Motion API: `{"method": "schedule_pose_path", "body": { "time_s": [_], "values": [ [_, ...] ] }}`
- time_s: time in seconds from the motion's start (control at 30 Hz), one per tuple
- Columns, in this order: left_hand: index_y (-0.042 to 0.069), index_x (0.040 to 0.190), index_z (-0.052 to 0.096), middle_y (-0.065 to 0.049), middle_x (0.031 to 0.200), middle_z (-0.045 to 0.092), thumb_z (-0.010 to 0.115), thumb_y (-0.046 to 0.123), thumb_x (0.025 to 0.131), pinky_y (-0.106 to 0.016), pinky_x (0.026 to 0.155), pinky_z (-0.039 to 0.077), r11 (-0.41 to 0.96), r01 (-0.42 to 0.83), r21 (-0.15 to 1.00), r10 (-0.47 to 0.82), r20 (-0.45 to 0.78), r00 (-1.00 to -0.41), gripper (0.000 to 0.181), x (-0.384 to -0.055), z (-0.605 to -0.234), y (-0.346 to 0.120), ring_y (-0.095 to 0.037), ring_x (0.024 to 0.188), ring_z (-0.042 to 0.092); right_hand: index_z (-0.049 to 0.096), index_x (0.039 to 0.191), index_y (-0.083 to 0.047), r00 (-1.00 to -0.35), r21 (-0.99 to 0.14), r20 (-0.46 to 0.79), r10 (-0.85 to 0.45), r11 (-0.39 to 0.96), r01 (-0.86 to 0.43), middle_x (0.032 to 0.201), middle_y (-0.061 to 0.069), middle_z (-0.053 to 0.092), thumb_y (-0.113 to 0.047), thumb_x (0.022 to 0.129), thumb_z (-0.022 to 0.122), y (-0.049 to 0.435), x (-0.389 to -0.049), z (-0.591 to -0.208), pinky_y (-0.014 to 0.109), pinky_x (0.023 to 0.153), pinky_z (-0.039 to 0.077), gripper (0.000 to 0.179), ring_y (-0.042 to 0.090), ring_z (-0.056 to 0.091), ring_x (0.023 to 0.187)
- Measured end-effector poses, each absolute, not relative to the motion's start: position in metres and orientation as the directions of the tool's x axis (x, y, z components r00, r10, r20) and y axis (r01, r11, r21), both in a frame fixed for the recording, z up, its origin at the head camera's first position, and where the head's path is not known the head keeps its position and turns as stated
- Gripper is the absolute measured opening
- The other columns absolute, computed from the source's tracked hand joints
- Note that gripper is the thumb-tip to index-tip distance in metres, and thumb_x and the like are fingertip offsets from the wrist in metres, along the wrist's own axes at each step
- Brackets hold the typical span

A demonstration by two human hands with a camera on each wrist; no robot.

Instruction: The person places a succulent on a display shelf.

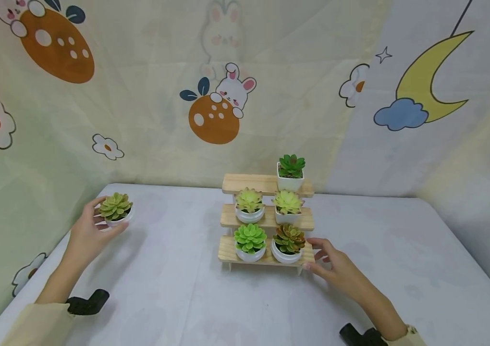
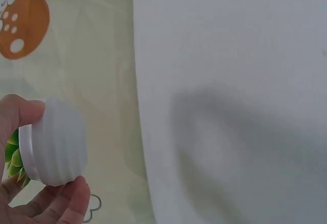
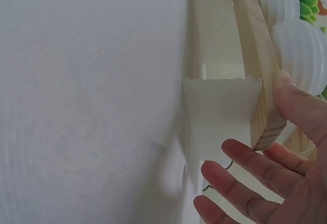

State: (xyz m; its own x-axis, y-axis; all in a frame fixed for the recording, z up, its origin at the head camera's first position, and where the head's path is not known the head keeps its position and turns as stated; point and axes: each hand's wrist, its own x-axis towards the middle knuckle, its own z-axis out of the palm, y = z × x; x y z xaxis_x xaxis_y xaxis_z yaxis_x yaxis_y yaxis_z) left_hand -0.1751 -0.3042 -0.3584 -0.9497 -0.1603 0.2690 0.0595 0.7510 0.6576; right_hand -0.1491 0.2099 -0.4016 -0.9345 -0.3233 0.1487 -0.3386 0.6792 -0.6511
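In the head view my left hand [image 1: 88, 240] grips a small potted succulent [image 1: 115, 206] above the left side of the table. The left wrist view shows its ribbed white pot [image 2: 60, 145] between thumb and fingers, tipped sideways in that view. My right hand [image 1: 336, 269] holds the right end of a three-tier wooden stand [image 1: 249, 259]. In the right wrist view the thumb lies against the bottom board [image 3: 268, 101], with the forefinger partly behind its end and the other fingers spread. Beside this hand, a reddish-green succulent [image 1: 289, 239] sits on the bottom tier.
A bright green succulent [image 1: 250, 239] shares the bottom tier. Two pale ones, left [image 1: 249, 200] and right [image 1: 288, 202], occupy the middle tier. A dark green one [image 1: 291, 166] in a square pot stands at top right. Behind the white table [image 1: 163, 288] hangs a printed cloth [image 1: 150, 96].
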Motion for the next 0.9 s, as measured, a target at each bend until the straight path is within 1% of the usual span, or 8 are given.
{"method": "schedule_pose_path", "body": {
  "time_s": [0.27,0.53,0.6,0.67,0.73,0.8,0.83,0.9],
  "values": [
    [0.007,0.143,0.024,-0.027,0.124,0.046,0.073,0.024,0.081,-0.001,0.064,0.039,0.719,0.187,0.669,-0.071,0.338,-0.938,0.081,-0.178,-0.338,-0.269,-0.041,0.098,0.058,0.043,0.128,-0.003,-0.927,-0.657,0.152,-0.343,0.666,-0.354,0.123,0.017,0.056,-0.027,0.087,0.065,0.210,-0.148,-0.401,0.036,0.080,0.051,0.052,0.019,0.060,0.092],
    [0.011,0.143,0.027,-0.023,0.128,0.046,0.074,0.022,0.080,-0.003,0.070,0.042,0.686,0.288,0.668,0.008,0.389,-0.921,0.079,-0.189,-0.319,-0.229,-0.033,0.092,0.061,0.043,0.128,-0.004,-0.931,-0.655,0.150,-0.333,0.672,-0.346,0.123,0.016,0.056,-0.027,0.087,0.065,0.210,-0.148,-0.400,0.038,0.080,0.051,0.052,0.019,0.060,0.093],
    [0.012,0.143,0.027,-0.021,0.127,0.047,0.074,0.022,0.080,-0.008,0.072,0.047,0.676,0.311,0.668,0.026,0.400,-0.916,0.079,-0.191,-0.314,-0.218,-0.031,0.091,0.061,0.043,0.128,-0.004,-0.928,-0.650,0.161,-0.336,0.672,-0.356,0.122,0.016,0.056,-0.026,0.087,0.065,0.211,-0.149,-0.399,0.038,0.079,0.051,0.052,0.019,0.061,0.092],
    [0.012,0.142,0.027,-0.020,0.126,0.049,0.074,0.021,0.079,-0.019,0.075,0.052,0.663,0.337,0.668,0.045,0.413,-0.909,0.079,-0.195,-0.309,-0.209,-0.030,0.091,0.061,0.044,0.128,-0.004,-0.927,-0.647,0.171,-0.334,0.672,-0.361,0.122,0.015,0.057,-0.025,0.087,0.066,0.210,-0.149,-0.398,0.037,0.079,0.051,0.051,0.019,0.061,0.092],
    [0.012,0.142,0.028,-0.019,0.124,0.050,0.074,0.020,0.079,-0.032,0.078,0.054,0.655,0.360,0.665,0.062,0.427,-0.902,0.078,-0.199,-0.305,-0.199,-0.030,0.090,0.062,0.043,0.128,-0.004,-0.925,-0.648,0.175,-0.336,0.668,-0.365,0.122,0.014,0.057,-0.025,0.087,0.065,0.210,-0.149,-0.398,0.037,0.079,0.051,0.051,0.019,0.061,0.092],
    [0.011,0.141,0.028,-0.019,0.123,0.051,0.074,0.017,0.079,-0.042,0.079,0.053,0.640,0.385,0.665,0.081,0.440,-0.894,0.078,-0.203,-0.301,-0.190,-0.030,0.090,0.062,0.043,0.128,-0.004,-0.926,-0.651,0.171,-0.337,0.667,-0.363,0.122,0.014,0.057,-0.025,0.087,0.065,0.210,-0.148,-0.398,0.036,0.079,0.051,0.051,0.019,0.061,0.092],
    [0.011,0.141,0.028,-0.019,0.123,0.052,0.075,0.016,0.078,-0.044,0.079,0.053,0.629,0.398,0.667,0.090,0.446,-0.890,0.078,-0.205,-0.300,-0.186,-0.030,0.090,0.061,0.043,0.128,-0.004,-0.926,-0.654,0.171,-0.336,0.665,-0.361,0.122,0.014,0.057,-0.025,0.087,0.065,0.210,-0.148,-0.397,0.036,0.079,0.051,0.051,0.019,0.060,0.092],
    [0.010,0.141,0.028,-0.019,0.123,0.051,0.075,0.015,0.078,-0.044,0.080,0.053,0.611,0.419,0.672,0.109,0.452,-0.885,0.079,-0.209,-0.296,-0.177,-0.029,0.089,0.061,0.043,0.128,-0.004,-0.927,-0.656,0.170,-0.335,0.663,-0.360,0.121,0.014,0.058,-0.025,0.087,0.065,0.210,-0.147,-0.397,0.036,0.079,0.051,0.051,0.019,0.060,0.092]
  ]
}}
